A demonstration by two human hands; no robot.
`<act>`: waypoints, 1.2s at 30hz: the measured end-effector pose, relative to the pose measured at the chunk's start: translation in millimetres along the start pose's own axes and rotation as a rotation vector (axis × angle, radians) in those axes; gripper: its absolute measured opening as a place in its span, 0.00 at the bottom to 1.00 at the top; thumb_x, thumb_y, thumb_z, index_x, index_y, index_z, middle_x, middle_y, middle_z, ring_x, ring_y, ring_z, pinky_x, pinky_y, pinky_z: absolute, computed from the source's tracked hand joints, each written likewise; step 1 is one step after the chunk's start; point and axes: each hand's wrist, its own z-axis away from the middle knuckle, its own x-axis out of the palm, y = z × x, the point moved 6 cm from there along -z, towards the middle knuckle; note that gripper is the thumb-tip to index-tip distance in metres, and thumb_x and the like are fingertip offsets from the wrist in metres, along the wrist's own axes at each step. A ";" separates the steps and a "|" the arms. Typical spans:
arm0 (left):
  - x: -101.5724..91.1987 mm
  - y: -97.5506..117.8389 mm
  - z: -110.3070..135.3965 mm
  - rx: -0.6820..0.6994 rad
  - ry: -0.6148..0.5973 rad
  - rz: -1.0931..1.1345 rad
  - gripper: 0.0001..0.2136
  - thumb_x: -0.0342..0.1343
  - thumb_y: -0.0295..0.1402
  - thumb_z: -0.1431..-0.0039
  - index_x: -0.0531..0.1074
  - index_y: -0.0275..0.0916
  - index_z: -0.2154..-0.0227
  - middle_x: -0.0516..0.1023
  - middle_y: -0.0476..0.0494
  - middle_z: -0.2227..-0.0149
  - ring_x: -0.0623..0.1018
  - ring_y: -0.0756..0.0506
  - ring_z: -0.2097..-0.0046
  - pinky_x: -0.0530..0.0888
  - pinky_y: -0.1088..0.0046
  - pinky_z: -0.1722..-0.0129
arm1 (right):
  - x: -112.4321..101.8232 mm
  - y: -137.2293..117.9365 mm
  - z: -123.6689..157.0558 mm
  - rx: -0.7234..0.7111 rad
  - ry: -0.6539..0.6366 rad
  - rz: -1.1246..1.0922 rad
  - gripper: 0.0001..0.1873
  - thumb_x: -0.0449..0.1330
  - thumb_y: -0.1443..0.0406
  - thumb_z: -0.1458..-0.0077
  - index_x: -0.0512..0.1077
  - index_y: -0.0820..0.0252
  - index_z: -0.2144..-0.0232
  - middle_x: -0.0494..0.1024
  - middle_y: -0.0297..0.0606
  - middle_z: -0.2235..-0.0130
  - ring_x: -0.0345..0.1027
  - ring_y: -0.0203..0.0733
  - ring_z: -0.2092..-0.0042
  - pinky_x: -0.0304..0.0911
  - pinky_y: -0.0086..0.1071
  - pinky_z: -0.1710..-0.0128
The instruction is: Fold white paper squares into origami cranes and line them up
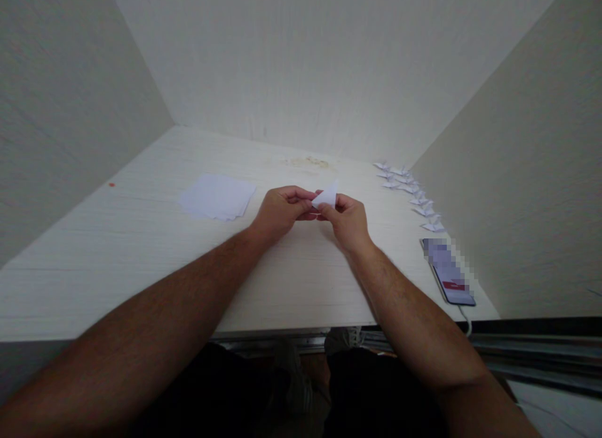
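A small folded white paper piece is held between both hands above the middle of the pale wooden desk. My left hand pinches its left edge with curled fingers. My right hand grips its right side, fingers closed around the fold. Only the paper's pointed upper part shows above the fingers.
A stack of white paper sheets lies to the left of the hands. A row of several small folded paper figures runs along the right wall. A phone with a cable lies at the right front edge. Walls enclose the desk on three sides.
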 end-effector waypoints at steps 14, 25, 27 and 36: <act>-0.1 -0.4 0.3 0.008 -0.031 -0.009 0.14 0.74 0.34 0.58 0.79 0.33 0.70 0.83 0.42 0.70 0.83 0.45 0.68 0.82 0.61 0.58 | 2.3 -4.1 1.2 -0.096 -0.057 0.139 0.16 0.66 0.51 0.48 0.80 0.55 0.63 0.81 0.41 0.50 0.74 0.47 0.48 0.71 0.45 0.49; -7.9 -3.4 -4.0 -0.006 0.051 0.074 0.19 0.75 0.34 0.63 0.77 0.32 0.68 0.82 0.42 0.68 0.81 0.46 0.66 0.80 0.60 0.55 | -1.7 -14.9 3.2 -0.292 -0.010 0.365 0.15 0.64 0.51 0.44 0.79 0.53 0.73 0.76 0.40 0.42 0.61 0.49 0.35 0.54 0.52 0.34; -8.7 -2.1 -4.0 0.001 0.062 0.069 0.18 0.75 0.33 0.63 0.77 0.33 0.68 0.81 0.43 0.69 0.81 0.47 0.66 0.80 0.60 0.56 | -3.4 -15.2 3.4 -0.296 0.019 0.369 0.15 0.64 0.51 0.44 0.79 0.53 0.74 0.76 0.40 0.42 0.61 0.50 0.34 0.53 0.53 0.33; -10.7 0.7 -4.1 0.035 0.111 0.062 0.18 0.73 0.29 0.63 0.76 0.34 0.65 0.78 0.47 0.68 0.79 0.49 0.67 0.80 0.62 0.59 | -5.2 -9.2 2.4 -0.204 0.104 0.132 0.12 0.65 0.54 0.47 0.76 0.55 0.72 0.81 0.40 0.51 0.75 0.45 0.49 0.73 0.44 0.50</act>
